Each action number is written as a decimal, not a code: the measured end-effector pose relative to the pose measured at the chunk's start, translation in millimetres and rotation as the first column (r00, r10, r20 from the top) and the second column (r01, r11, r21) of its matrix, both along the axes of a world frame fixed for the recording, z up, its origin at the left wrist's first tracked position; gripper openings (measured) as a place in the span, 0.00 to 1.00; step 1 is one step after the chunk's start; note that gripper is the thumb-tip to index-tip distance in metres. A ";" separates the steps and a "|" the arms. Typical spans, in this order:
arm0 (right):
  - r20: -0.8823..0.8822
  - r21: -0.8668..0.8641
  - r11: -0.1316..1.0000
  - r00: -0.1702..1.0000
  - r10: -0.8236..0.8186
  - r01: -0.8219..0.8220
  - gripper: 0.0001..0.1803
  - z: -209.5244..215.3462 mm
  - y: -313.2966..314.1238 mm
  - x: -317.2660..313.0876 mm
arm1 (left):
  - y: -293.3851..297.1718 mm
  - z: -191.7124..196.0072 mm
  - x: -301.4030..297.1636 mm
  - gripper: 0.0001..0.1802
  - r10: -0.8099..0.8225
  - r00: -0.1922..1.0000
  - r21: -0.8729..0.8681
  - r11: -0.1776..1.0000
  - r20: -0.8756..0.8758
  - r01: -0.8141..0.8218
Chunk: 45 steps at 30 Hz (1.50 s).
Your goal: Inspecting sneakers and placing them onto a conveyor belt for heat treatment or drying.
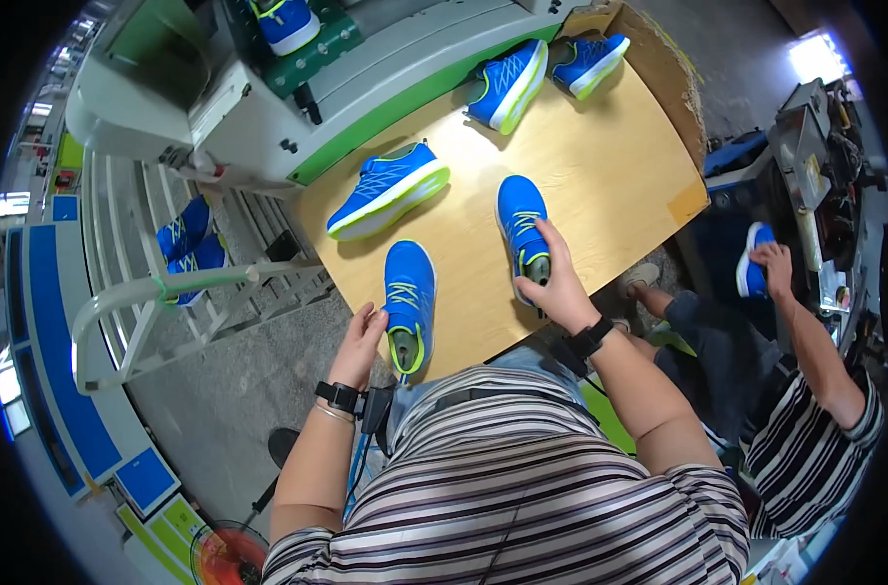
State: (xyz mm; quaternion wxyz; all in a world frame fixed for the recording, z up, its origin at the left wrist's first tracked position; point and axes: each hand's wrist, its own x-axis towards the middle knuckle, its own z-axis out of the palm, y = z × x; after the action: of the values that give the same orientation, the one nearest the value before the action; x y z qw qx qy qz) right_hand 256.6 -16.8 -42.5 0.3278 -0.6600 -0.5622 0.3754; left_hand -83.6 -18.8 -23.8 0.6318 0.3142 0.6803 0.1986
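Observation:
Two blue sneakers with lime-green laces and lining stand before me on a wooden tabletop, toes pointing away. My right hand grips the heel and side of the right sneaker, its thumb behind the opening. A grey-green insert shows inside each of these two shoes. My left hand is beside the heel end of the left sneaker, fingers slightly apart and not around it; whether the fingertips touch it is hard to tell. Farther off, another blue sneaker lies tilted with its white and lime sole edge showing.
Two more sneakers, a larger one and a smaller one, lean at the table's far edge by a cardboard side. A grey-green machine borders the far side. Left is a metal rack; at right a co-worker's hand holds a blue shoe.

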 end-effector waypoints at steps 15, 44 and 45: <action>-0.029 0.118 0.987 0.994 -0.109 0.112 0.42 -7.8 -27.1 -8.1 | 117.0 20.3 82.0 0.26 -0.629 0.759 0.336 0.687 -0.168 0.644; -0.484 -0.412 0.782 0.614 -0.623 0.468 0.45 -52.0 184.6 65.8 | -7.2 -6.4 30.3 0.39 0.387 0.877 -0.053 0.920 0.284 -0.389; -0.475 -0.409 0.736 0.563 -0.676 0.540 0.48 -48.8 188.4 56.5 | 0.4 -11.5 40.2 0.45 0.475 0.851 -0.044 0.877 0.224 -0.478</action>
State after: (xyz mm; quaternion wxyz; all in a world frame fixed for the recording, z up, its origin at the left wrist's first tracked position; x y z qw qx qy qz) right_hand 313.1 171.6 -91.4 0.5223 -0.6916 -0.1207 0.4840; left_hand -43.4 -18.4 -35.3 0.6343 0.1152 0.6585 0.3882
